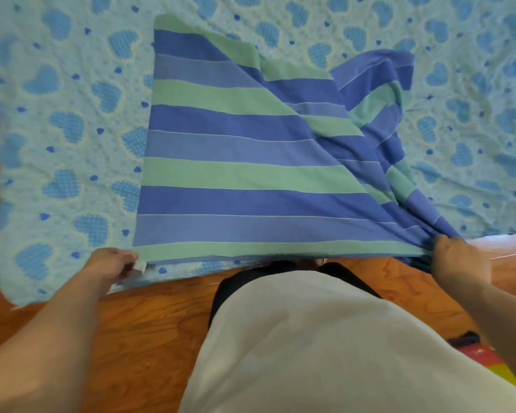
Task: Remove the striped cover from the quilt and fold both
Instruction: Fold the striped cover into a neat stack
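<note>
The quilt [72, 120], pale blue w/ darker hearts and dots, lay spread flat over the wooden floor [149, 329] and filled most of the view, running out of frame at top and right; its left edge and near edge were both visible, w/ bare floor beyond them. No readable writing or brand anywhere.

On top of it, roughly centre, lay the striped cover [236, 174], blue and green bands w/ thin white lines. Its left part lay flat w/ a straight left edge; its right part was folded over diagonally and bunched in creases toward the near right corner. The cover's near edge ran just inside the quilt's near edge.

The person's pale top [310, 353] filled the lower middle of the frame, dark fabric showing at its upper edge.

The left hand [113, 263] reached forward, palm down, fingers curled, pinching the cover's near left corner; a small white tab [140, 267] showed at the fingertips, poss. a label, too blurred to read.

The right hand [456, 257] was closed in a fist round the gathered near right corner of the cover, creases fanning out from it.

A red and yellow object [483, 359] sat at the lower right on the floor
</note>
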